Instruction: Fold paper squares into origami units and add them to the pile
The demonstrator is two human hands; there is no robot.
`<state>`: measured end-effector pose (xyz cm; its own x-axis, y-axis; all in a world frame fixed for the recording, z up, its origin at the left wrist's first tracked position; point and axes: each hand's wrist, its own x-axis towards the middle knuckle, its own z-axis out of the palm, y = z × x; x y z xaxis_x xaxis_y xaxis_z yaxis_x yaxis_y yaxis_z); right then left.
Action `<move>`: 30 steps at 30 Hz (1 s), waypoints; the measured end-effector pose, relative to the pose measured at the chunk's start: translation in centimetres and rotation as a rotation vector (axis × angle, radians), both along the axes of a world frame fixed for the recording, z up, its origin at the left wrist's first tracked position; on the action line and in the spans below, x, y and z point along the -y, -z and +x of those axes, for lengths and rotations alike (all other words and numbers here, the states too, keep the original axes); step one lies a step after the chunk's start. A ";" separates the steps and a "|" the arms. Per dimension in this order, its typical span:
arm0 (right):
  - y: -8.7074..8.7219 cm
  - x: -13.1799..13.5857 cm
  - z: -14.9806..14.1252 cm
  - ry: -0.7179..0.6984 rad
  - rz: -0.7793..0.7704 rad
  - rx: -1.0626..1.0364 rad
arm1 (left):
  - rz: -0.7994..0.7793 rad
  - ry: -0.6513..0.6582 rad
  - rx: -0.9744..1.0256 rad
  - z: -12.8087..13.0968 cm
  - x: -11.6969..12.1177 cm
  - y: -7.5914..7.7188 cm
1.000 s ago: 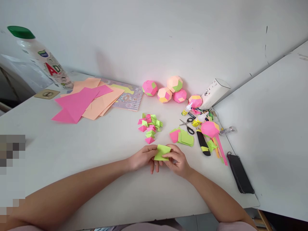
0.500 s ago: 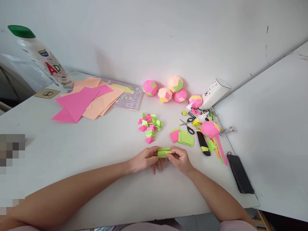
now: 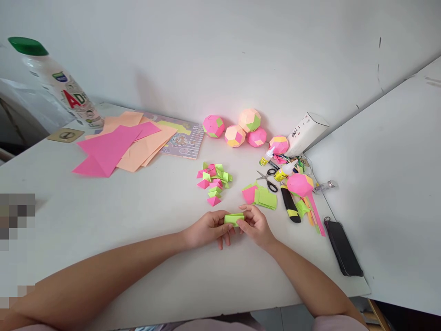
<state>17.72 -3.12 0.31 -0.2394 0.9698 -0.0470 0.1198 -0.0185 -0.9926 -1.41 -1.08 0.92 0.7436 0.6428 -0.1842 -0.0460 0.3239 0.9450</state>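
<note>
A small green paper [image 3: 233, 219], folded over into a narrow strip, is held between my two hands above the white table. My left hand [image 3: 209, 230] pinches its left end, thumb in front, with other fingers hanging below. At the right end, my right hand [image 3: 257, 227] grips the paper between thumb and fingers. Just beyond lies a cluster of folded pink and green paper pieces [image 3: 214, 181]. To its right sits a small stack of green paper squares [image 3: 266, 198], with a pink paper square [image 3: 249, 194] at its left.
Several paper balls [image 3: 234, 136] stand by the wall. Scissors [image 3: 270, 179], a glue bottle [image 3: 285, 172], a cutter [image 3: 290, 204] and a black pouch [image 3: 343, 246] lie on the right. Pink sheets [image 3: 110, 149], a notebook [image 3: 186, 138] and a white bottle [image 3: 65, 87] are on the left.
The green paper was a flat square one second ago, then partly folded. Now it is doubled over into a narrow strip, and my hands remain in nearly the same place.
</note>
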 end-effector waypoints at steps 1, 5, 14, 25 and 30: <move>0.0 0.0 0.0 -0.013 0.002 0.015 | 0.002 0.006 0.009 0.0 0.0 0.0; -0.3 0.0 0.0 -0.040 0.013 0.049 | 0.017 0.008 0.005 0.0 0.1 0.2; -0.3 0.1 0.1 -0.020 0.004 0.057 | 0.022 0.001 -0.020 0.1 0.2 -0.1; -0.6 0.2 0.0 -0.054 -0.013 0.057 | 0.012 0.000 -0.029 0.1 0.2 0.2; -0.4 0.2 0.1 -0.060 -0.008 0.086 | 0.022 0.005 -0.021 0.1 0.2 0.2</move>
<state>17.78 -3.29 0.74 -0.2916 0.9534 -0.0771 0.2060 -0.0162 -0.9784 -1.34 -1.27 0.68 0.7426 0.6435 -0.1856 -0.0245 0.3030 0.9527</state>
